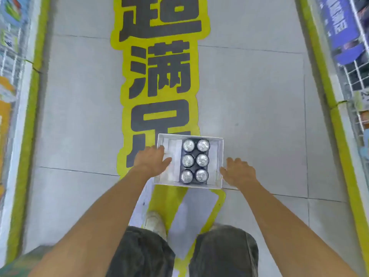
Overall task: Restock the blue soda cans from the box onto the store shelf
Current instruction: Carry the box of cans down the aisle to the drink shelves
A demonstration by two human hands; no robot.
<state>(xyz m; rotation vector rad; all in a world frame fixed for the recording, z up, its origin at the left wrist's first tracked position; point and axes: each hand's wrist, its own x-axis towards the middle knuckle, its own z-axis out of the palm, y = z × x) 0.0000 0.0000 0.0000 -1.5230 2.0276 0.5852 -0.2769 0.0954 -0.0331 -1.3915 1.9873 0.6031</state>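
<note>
- The white box sat between the two hands, with six cans standing upright inside it in two rows, nearer the right hand than the left.
- The left hand lay over the box's left rim, fingers fairly straight and the thumb reaching inside.
- The right hand was just beside the right wall, thumb toward it; whether it gripped could not be told.
- Whether the box rested on the floor or hung in the hands was unclear.
- Six full cans would likely be heavy, their metal sides smooth and slippery; the thin box walls might flex.
- Holding low on opposite walls or under the base seemed safest.
- Store shelving stood well out beyond each hand.
</note>
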